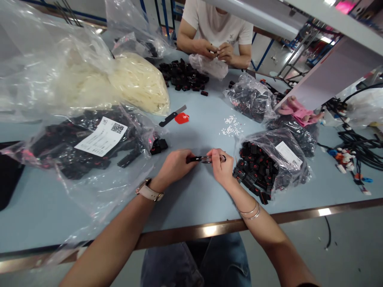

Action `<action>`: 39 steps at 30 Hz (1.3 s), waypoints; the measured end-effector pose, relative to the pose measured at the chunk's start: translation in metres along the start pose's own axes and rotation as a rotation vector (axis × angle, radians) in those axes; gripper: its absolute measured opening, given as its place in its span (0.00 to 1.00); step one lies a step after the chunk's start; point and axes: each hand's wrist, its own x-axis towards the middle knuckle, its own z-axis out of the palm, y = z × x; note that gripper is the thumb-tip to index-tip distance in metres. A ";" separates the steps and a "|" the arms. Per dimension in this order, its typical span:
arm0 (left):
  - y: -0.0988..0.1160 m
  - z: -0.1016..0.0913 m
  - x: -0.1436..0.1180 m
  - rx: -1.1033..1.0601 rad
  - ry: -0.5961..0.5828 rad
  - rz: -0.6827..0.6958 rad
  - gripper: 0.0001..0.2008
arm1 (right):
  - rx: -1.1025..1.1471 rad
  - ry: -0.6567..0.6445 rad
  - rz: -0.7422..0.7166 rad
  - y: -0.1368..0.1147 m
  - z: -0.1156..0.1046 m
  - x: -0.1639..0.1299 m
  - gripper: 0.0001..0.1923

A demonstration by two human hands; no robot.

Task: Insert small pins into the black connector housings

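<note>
Just in front of me, my left hand (pixel 177 166) is closed on a small black connector housing (pixel 194 159). My right hand (pixel 223 169) grips a slim metal tool (pixel 206 160), perhaps tweezers, whose tip meets the housing or lies right beside it. The fingers hide part of both. Right of my right hand, black connector housings (pixel 254 165) with red-orange parts spill from an open clear bag (pixel 291 175). Small white slivers (pixel 231 126) are scattered beyond my hands. A black-handled knife (pixel 172 116) lies near a red flat piece (pixel 182 118) with white bits on it.
At left lie a labelled bag of black parts (pixel 100 137) and a large bag of cream parts (pixel 139 81). Across the table a person (pixel 220 28) handles a small part behind a pile of black connectors (pixel 184 75). Cables (pixel 359 147) lie at right, below a shelf panel (pixel 332 73).
</note>
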 end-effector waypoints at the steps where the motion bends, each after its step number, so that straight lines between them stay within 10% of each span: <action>1: 0.001 0.000 0.000 -0.004 0.000 0.004 0.05 | 0.001 -0.003 -0.003 -0.001 0.000 0.000 0.23; 39: 0.000 0.003 0.001 -0.004 0.015 -0.015 0.05 | -0.141 0.074 -0.210 -0.013 0.005 0.005 0.19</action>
